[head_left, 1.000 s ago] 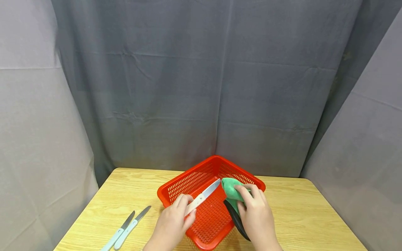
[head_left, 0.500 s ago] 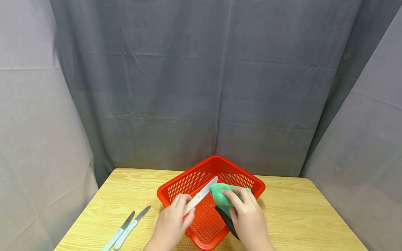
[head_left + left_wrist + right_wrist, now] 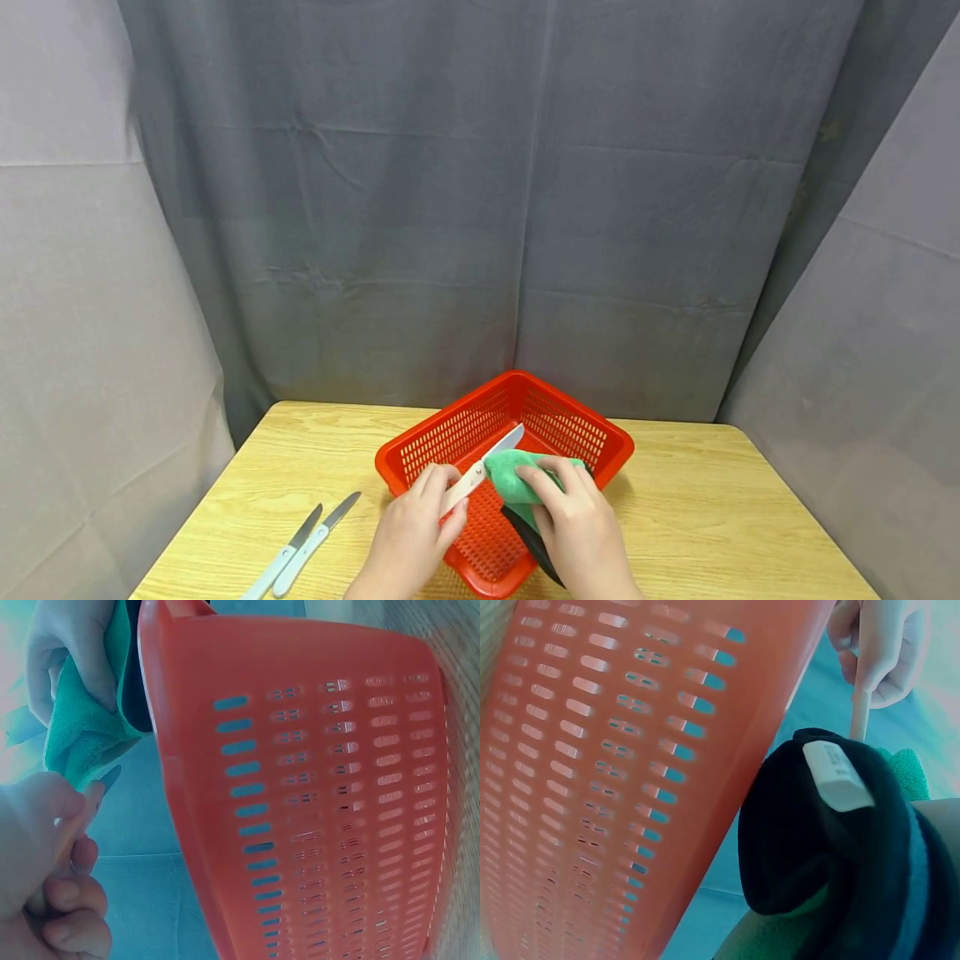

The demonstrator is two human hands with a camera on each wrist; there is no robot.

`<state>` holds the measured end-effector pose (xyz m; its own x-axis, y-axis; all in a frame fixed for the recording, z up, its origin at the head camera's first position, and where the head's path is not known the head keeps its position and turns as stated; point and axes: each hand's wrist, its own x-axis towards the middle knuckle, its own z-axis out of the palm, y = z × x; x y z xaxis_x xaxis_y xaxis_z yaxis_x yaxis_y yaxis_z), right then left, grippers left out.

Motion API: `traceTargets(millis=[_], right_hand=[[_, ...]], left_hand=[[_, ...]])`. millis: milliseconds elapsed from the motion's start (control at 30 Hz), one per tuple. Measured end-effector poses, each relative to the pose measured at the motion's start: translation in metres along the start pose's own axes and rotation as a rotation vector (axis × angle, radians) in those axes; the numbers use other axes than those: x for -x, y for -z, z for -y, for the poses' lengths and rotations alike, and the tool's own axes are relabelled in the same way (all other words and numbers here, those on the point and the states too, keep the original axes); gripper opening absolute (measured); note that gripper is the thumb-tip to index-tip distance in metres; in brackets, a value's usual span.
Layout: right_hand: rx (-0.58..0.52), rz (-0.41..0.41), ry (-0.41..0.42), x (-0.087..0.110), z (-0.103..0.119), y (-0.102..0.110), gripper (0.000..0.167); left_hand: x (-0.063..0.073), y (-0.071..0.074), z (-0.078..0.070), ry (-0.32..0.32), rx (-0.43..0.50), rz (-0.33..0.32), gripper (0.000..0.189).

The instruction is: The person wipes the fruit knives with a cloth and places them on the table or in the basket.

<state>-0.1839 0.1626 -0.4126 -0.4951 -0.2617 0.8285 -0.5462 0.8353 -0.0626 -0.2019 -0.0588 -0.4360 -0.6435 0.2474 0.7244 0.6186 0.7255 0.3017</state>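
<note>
My left hand grips a table knife by its pale handle, the blade slanting up and away over the red basket. In my right hand is a bunched green cloth with a black edge. The cloth lies against the knife where the blade meets the handle and covers part of the blade. The left wrist view has the fingers curled round the handle, with the green cloth right at it. A white tag shows on the cloth's black part in the right wrist view.
Two more knives with pale blue handles, one knife and another knife, lie side by side on the wooden table at the left. A grey curtain hangs behind, with light cloth walls at both sides.
My right hand has moved left and slightly down with the cloth, from beyond the blade's tip along the blade to the handle end. The left hand and knife have hardly moved.
</note>
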Motion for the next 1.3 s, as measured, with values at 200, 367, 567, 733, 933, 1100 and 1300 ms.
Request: traceTargets(millis=[200, 367, 567, 733, 933, 1100, 1300], right_hand=[[-0.003, 0.001, -0.011, 0.001, -0.002, -0.002, 0.06], [0.0, 0.005, -0.026, 0.001, -0.005, -0.003, 0.058], [0.018, 0.014, -0.065, 0.003, -0.009, -0.006, 0.055], [0.04, 0.017, -0.097, 0.003, -0.011, -0.007, 0.054], [0.048, 0.02, -0.119, 0.002, -0.012, -0.006, 0.055], [0.059, 0.02, -0.155, 0.002, -0.014, -0.006, 0.056], [0.062, 0.002, -0.165, 0.003, -0.018, -0.006, 0.054]], left_hand=[[0.0, 0.0, -0.001, -0.013, 0.004, 0.012, 0.029], [0.0, 0.001, -0.002, -0.035, -0.011, 0.009, 0.029], [0.0, 0.001, -0.003, -0.078, -0.026, -0.019, 0.031], [-0.001, 0.002, -0.005, -0.081, -0.021, -0.005, 0.031], [0.0, 0.002, -0.004, -0.069, -0.028, 0.023, 0.029], [0.001, 0.001, -0.004, -0.067, -0.027, 0.026, 0.03], [0.002, 0.0, -0.002, -0.073, -0.045, 0.027, 0.029]])
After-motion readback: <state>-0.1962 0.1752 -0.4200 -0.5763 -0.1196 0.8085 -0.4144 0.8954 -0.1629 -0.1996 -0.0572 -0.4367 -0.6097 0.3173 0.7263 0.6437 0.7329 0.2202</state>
